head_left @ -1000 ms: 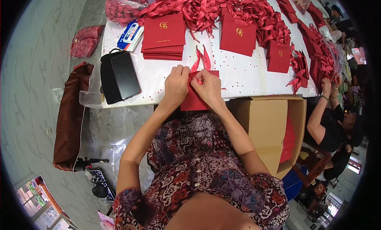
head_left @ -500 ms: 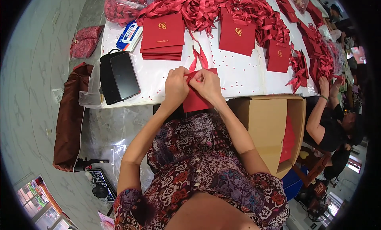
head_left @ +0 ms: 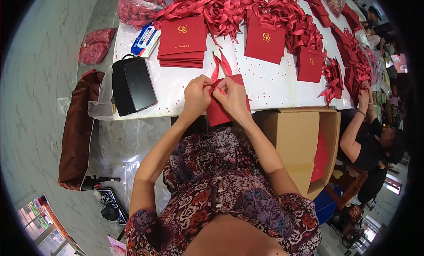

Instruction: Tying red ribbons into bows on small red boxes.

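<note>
At the table's near edge my left hand point(head_left: 197, 95) and my right hand point(head_left: 232, 96) are close together, fingers pinched on a red satin ribbon point(head_left: 222, 66). Its two loose tails point away from me on the white tabletop. Under my hands lies a red paper piece, a flat card or bag point(head_left: 219, 116), tilted and jutting past the edge toward my lap. My fingers hide the spot where ribbon and paper meet. Ahead to the left sits a stack of red paper pieces point(head_left: 182, 37) with gold print, and another stack point(head_left: 263, 40) stands to the right.
A phone point(head_left: 140, 86) rests on a black pouch left of my hands, with a blue-and-white packet point(head_left: 145, 39) behind it. Heaped red ribbons point(head_left: 212, 13) line the far side. An open cardboard box point(head_left: 296, 141) stands right of my lap. A co-worker's arms point(head_left: 355, 128) reach in at right.
The red paper piece has turned slightly and shifted right under my hands. My hands stay pinched on the ribbon with small finger movements. The co-worker's hands have come closer together.
</note>
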### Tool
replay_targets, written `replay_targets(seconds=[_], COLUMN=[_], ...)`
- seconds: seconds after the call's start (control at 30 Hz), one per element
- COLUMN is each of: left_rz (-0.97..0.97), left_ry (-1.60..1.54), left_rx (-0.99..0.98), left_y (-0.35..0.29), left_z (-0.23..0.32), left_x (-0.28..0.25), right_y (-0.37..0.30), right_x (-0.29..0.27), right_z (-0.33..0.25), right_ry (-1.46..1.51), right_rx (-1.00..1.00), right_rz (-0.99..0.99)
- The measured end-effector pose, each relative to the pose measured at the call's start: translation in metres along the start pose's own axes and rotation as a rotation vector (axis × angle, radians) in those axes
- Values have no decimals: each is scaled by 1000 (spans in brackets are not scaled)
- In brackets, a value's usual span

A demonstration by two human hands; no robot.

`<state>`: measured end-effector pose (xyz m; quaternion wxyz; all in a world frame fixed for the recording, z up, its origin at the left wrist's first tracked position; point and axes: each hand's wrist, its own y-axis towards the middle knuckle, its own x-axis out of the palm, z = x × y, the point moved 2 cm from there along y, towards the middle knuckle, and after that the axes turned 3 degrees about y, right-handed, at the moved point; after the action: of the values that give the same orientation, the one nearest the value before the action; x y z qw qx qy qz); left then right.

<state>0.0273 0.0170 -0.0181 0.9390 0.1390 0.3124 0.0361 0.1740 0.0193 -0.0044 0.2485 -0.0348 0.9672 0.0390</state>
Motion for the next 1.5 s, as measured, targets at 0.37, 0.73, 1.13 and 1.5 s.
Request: replay_targets(seconds=[0.37, 0.73, 1.13, 1.5], left_rz=[-190, -267, -544, -503], left_ry=[-163, -117, -602, -639], left_rx=[-228, -312, -613, -631], left_y=[11, 15, 26, 26], left_z=[-18, -24, -29, -23], left_x=[0, 1, -4, -5], right_y=[2, 5, 8, 10], right_x=[-2, -3, -21, -16], right_z=[5, 8, 3, 1], right_ry=[-41, -49, -17, -24], right_rx=[-37, -171, -160, -181], right_rz=[8, -18, -175, -133])
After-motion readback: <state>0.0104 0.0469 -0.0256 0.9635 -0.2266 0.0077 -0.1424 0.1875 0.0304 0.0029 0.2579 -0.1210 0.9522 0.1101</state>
